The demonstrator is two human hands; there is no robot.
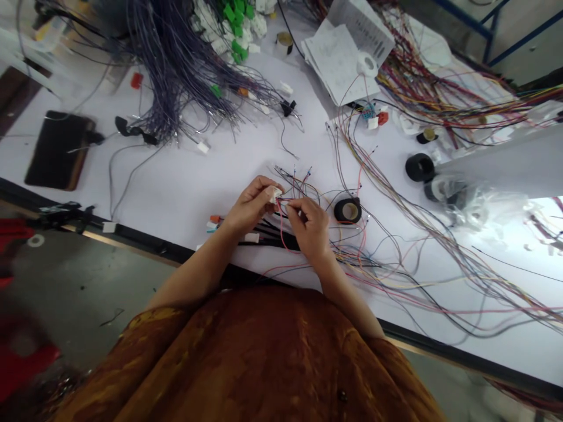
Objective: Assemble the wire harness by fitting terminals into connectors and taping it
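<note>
My left hand (251, 206) is closed around a small white plastic connector (275, 194) over the front part of the table. Right beside it, my right hand (309, 227) pinches a thin dark wire (287, 200) whose end is at the connector's face. A pink wire (282, 225) loops down from the connector. Below both hands lies a bundle of black sleeved cables (275, 234), with orange, blue and white connectors at its left end. Several loose wire ends with crimped terminals (295, 171) lie just beyond the hands. My fingertips partly hide the connector and the wire end.
A black tape roll (348, 210) sits right of my right hand. Long coloured wires (422, 225) run across the right side. Purple wires (176, 64), green and white connectors (237, 26) and papers (341, 64) lie at the back. A dark phone-like case (59, 149) is at left.
</note>
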